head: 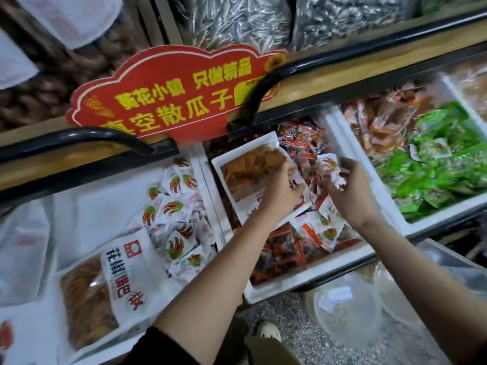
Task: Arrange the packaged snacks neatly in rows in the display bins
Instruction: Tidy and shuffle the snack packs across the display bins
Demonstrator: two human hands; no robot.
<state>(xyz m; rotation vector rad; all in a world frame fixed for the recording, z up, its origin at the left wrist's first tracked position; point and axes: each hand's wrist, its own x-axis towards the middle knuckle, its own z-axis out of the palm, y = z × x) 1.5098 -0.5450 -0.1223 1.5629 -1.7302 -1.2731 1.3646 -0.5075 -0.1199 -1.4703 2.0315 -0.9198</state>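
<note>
My right hand [345, 188] pinches small white packets [329, 166] over the middle bin [290, 285]; the grip of my left hand [279, 192] I cannot tell. Best laid flat, edges aligned.

Shop fittings above and below

A red scalloped sign [174, 93] with yellow lettering sits at a wooden ledge [342, 80], partly behind a curved black rail [257, 97]. Above, clear bags of striped seeds [237, 19] fill the upper shelf. Below, clear plastic tubs [347, 314] sit on the speckled floor [284, 309].
</note>
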